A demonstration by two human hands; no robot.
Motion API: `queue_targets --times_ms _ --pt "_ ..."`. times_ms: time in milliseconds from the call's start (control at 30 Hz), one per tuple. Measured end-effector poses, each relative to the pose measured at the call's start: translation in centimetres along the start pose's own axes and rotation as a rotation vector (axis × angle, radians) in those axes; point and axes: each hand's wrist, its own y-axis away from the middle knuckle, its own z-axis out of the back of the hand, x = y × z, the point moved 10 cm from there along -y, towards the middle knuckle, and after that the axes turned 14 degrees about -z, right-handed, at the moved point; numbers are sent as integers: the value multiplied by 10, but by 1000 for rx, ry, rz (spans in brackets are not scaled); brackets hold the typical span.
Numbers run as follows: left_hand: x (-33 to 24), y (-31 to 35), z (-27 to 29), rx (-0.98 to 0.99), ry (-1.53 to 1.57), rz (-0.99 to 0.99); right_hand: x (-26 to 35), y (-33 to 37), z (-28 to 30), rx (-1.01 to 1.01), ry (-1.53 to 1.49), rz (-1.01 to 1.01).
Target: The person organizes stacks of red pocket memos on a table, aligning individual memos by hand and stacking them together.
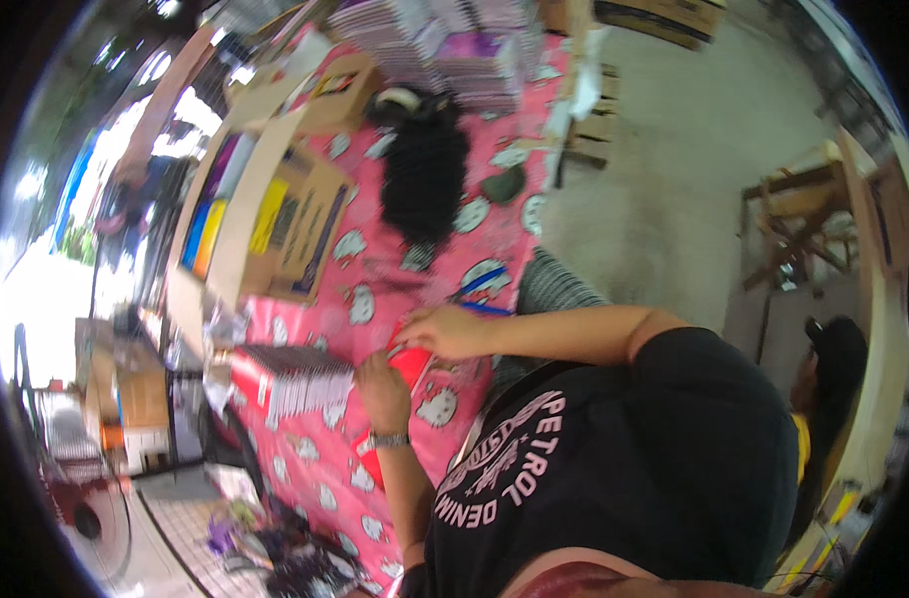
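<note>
A red-covered notebook (410, 363) lies in front of me on a table covered with a pink cartoon-print cloth (305, 444). My right hand (446, 332) rests over its upper part with bent fingers closed on it. At the notebook's left edge is my left hand (382, 387), wearing a wristwatch, its fingers drawn together. My fingertips are partly hidden. Beside the left hand stands a thick stack of red-covered notebooks (290, 383). Something red (369, 456) also shows next to my left wrist. Two thin blue items (482, 281) lie just beyond my right hand.
Open cardboard boxes (300, 224), one holding colourful packs, stand at the table's left. Tall notebook piles (469, 60) fill the far end. A black shaggy shape (424, 169) and a dark green item (503, 184) lie between. Someone in a dark cap (838, 364) is at the right.
</note>
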Motion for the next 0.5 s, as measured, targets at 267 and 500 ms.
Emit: queue_targets --times_ms 267,500 --pt "-23 -9 11 -261 -57 -129 20 -9 14 68 -6 181" --pt "-29 -12 13 -303 -63 -128 16 -13 3 121 93 174"
